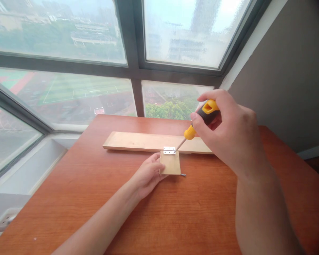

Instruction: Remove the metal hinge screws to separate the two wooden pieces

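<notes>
My right hand (228, 127) is closed around the black and yellow handle of a screwdriver (190, 131), tilted so its shaft points down and left. The tip meets the right end of a silver hinge (169, 150). One leaf of that hinge lies along the far edge of a small square wooden block (170, 163); the other leaf reaches toward a long plank behind. My left hand (149, 173) grips the block from its left side, thumb on top, other fingers partly hidden beneath. A screw (183, 175) sticks out by the block's near right corner.
A long pale wooden plank (133, 140) lies across the brown table (159, 219) just behind the block. Windows with dark frames (134, 35) stand beyond the table's far edge. A grey wall (287, 78) rises at right, and a wall socket (6, 220) sits low at left.
</notes>
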A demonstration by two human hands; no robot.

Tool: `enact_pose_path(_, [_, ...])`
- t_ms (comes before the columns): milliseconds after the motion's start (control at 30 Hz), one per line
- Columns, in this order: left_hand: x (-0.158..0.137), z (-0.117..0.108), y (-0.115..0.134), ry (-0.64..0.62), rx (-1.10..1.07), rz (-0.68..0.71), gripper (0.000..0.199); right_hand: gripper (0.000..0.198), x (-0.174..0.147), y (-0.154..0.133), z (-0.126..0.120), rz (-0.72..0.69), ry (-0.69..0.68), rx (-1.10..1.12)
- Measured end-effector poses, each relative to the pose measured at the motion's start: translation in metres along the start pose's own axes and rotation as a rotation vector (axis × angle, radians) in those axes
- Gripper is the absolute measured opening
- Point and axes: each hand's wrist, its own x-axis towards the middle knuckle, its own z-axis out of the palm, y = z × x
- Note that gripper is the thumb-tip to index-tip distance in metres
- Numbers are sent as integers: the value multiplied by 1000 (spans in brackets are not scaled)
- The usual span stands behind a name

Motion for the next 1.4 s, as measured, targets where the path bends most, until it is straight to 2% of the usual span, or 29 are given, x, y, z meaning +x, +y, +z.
enact_pose_path(367, [0,0,1,-36,-16,2,47,34,0,-3,-2,28,-95,35])
enact_pose_path(533, [-1,1,2,-27,6,2,49,29,1,0,-1,33,-38,-33])
enact_pose_path(833, [-1,1,1,-19,19,3,52,39,0,-3,-5,-5,-4,24])
enact_pose_path(1100, [1,-1,-2,-38,32,17,53,29,1,-4,-25,26,20,58])
enact_pose_path(1200, [1,-2,-3,-36,32,17,51,26,2,-1,-24,-40,-25,151])
enact_pose_path(1300, [2,-2,-2,-33,24,21,48,15,2,8,-2,-102,-79,154])
enact_pose_path(1367, [2,-1,-2,-34,14,26,47,10,-1,15,20,-82,-286,117])
enact_pose_path(1400, [2,-1,-2,-34,10,28,46,14,-3,18,31,-62,-398,82])
